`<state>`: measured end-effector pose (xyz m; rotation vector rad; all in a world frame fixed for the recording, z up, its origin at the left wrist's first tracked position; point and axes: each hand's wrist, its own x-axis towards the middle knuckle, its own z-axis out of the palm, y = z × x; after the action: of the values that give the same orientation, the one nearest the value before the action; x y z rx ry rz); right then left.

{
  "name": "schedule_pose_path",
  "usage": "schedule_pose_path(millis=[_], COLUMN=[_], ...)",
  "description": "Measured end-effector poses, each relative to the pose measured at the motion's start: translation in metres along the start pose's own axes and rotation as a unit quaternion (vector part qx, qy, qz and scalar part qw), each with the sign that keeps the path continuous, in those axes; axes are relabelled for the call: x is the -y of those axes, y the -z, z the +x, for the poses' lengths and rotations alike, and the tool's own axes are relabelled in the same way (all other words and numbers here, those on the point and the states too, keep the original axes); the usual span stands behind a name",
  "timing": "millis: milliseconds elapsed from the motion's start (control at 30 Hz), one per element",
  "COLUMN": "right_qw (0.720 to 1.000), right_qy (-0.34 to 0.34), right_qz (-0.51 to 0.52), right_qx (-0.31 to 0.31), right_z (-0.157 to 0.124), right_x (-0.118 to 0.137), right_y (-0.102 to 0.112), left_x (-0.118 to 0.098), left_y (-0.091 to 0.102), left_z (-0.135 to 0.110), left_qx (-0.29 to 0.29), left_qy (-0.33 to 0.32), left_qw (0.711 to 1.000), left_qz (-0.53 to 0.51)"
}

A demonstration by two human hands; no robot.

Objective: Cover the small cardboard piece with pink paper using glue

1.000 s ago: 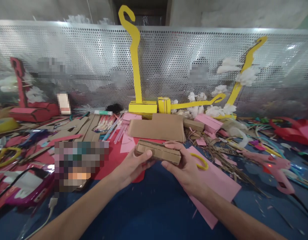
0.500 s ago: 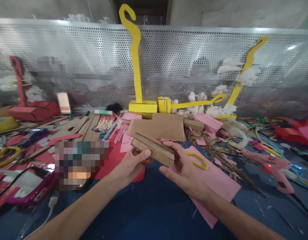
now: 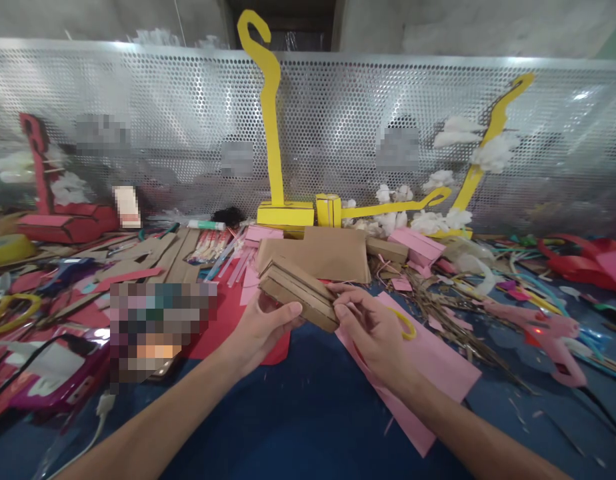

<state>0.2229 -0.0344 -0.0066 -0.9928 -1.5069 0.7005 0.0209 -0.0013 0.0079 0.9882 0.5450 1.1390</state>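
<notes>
- By the left hand (image 3: 268, 333), a slim cardboard box (image 3: 299, 295) is being gripped between thumb and fingers; its right end is being pinched by the fingertips of the right hand (image 3: 375, 330).
- The box is being held aslant above the blue bench (image 3: 298, 420). Judging by the grasp, its end is being adjusted or checked; a steady left grip and light right fingertip pressure seem to be called for in any next move.
- Flat brown faces, straight folds and a dark seam are being shown along its length.
- Beside the right hand, smooth pink paper (image 3: 413, 380) is being overlapped by a yellow loop (image 3: 408, 325).
- Beyond, a flat cardboard piece (image 3: 321, 253) is being partly hidden by the box.
- Farthest, a tall yellow hook shape (image 3: 273, 133) is being backed by shiny perforated metal (image 3: 188, 100).
</notes>
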Motion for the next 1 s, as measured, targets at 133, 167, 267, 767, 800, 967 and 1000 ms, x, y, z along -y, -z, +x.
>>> schedule_pose_path(millis=[133, 167, 267, 767, 800, 967, 1000], right_qw=[0.999, 0.997, 0.988, 0.99, 0.991, 0.997, 0.998], right_qy=[0.024, 0.037, 0.074, 0.049, 0.046, 0.0, -0.014], right_qz=[-0.044, -0.064, -0.133, -0.124, -0.119, -0.071, -0.053], right_qx=[0.012, 0.016, 0.027, 0.042, 0.039, 0.032, 0.027], right_z=[0.002, 0.0022, 0.0022, 0.0001, -0.0002, 0.0014, 0.0024], right_x=[-0.002, -0.0018, -0.0006, 0.0059, 0.0054, 0.0033, 0.0036], right_y=[0.0024, 0.0029, 0.0045, 0.0026, 0.0023, 0.0016, 0.0017], left_x=[-0.0009, -0.0013, -0.0028, -0.0026, -0.0026, -0.0025, -0.0026], left_y=[-0.0015, -0.0025, -0.0059, -0.0055, -0.0054, -0.0039, -0.0036], left_z=[-0.0014, -0.0015, -0.0021, 0.0001, 0.0, -0.001, -0.0012], left_qx=[0.002, -0.002, -0.018, -0.013, -0.014, -0.02, -0.021], left_qy=[-0.01, -0.01, -0.012, -0.02, -0.02, -0.018, -0.019], left_qw=[1.0, 1.0, 0.999, 0.998, 0.998, 0.998, 0.998], left_qz=[0.02, 0.024, 0.036, 0.053, 0.055, 0.048, 0.048])
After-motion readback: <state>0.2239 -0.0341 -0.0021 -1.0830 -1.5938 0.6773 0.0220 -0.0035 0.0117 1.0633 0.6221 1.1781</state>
